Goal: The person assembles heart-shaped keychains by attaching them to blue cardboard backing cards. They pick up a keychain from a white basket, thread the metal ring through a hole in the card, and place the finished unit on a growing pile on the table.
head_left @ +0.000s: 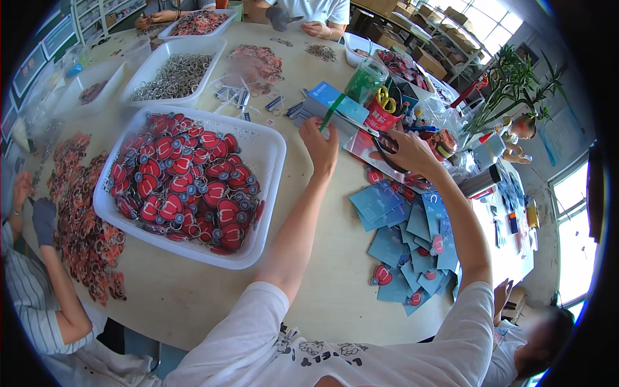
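Scissors point(379, 148) with black handles sit in the right hand point(412, 153), right of the frame's centre and a little above its middle; that hand is curled round the loops, and the blades reach up and left toward a stack of blue cards point(322, 94). The stack lies in the upper middle of the frame, directly above the left hand point(320, 147) and up and left of the right one. The left hand's fingers are bent at the lower end of the green band point(333, 111) that crosses the stack; whether they pinch the band or only press against the cards' near edge, I cannot tell.

As for looks, the stack is neat and thick, its upper face light blue, its side paler, with the narrow, bright green band running slantwise over it. The scissors' blades are slim and partly lost against the cards behind them.

Just above the right hand stands a red container point(382, 120) with yellow handles poking out, next to a green jar point(366, 82). Loose blue cards point(385, 245) spread over the lower right of the table, below the right forearm. Left of the left forearm, a white basket point(276, 161) brims with red tags point(174, 169).
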Available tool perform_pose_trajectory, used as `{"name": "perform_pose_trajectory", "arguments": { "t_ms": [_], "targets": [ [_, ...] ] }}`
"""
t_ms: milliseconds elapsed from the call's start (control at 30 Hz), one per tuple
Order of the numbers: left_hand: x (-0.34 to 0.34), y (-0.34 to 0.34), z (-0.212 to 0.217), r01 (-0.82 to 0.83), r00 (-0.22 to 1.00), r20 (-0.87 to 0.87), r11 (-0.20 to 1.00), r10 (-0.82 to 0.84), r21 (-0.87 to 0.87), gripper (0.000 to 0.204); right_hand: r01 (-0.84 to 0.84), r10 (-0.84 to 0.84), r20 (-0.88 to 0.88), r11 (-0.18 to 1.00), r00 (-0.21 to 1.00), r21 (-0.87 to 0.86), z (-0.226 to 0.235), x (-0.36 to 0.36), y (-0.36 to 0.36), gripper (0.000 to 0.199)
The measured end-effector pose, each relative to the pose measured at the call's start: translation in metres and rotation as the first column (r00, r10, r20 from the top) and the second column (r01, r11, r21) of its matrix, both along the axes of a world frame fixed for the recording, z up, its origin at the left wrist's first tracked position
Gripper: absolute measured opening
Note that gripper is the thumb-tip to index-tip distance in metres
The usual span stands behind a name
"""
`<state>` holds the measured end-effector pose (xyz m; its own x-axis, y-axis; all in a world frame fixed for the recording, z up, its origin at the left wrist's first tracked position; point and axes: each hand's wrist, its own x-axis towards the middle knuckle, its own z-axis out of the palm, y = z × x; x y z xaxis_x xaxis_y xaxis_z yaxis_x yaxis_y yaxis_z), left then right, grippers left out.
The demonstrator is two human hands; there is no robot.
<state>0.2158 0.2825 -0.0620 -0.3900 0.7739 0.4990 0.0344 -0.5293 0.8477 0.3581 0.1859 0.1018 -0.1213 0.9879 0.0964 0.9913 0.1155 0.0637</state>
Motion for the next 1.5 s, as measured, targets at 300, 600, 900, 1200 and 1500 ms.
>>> {"name": "perform_pose_trajectory", "arguments": {
  "t_ms": [300, 600, 900, 1200, 1500],
  "targets": [
    [-0.003, 0.01, -0.007, 0.181, 0.967, 0.19, 0.982, -0.167, -0.055, 0.024, -0.043, 0.029, 0.095, 0.989, 0.995, 0.144, 0.008, -0.009, -0.007, 0.054],
    [-0.003, 0.008, -0.009, 0.211, 0.963, 0.184, 0.975, -0.197, -0.062, 0.025, -0.032, 0.021, 0.078, 0.99, 0.997, 0.137, 0.023, -0.001, -0.016, 0.039],
    [-0.008, 0.011, -0.01, 0.268, 0.95, 0.201, 0.953, -0.237, -0.142, 0.021, -0.378, 0.088, -0.686, 0.881, 0.723, -0.286, -0.016, 0.023, -0.005, 0.052],
    [-0.006, 0.01, -0.009, 0.277, 0.937, 0.253, 0.952, -0.239, -0.127, 0.019, -0.216, -0.299, -0.619, 0.755, 0.726, -0.619, 0.001, 0.025, 0.014, 0.063],
    [-0.003, 0.011, -0.011, 0.269, 0.929, 0.289, 0.959, -0.234, -0.09, 0.024, -0.298, -0.223, -0.685, 0.777, 0.693, -0.554, -0.011, 0.023, 0.048, 0.054]
  ]
}}
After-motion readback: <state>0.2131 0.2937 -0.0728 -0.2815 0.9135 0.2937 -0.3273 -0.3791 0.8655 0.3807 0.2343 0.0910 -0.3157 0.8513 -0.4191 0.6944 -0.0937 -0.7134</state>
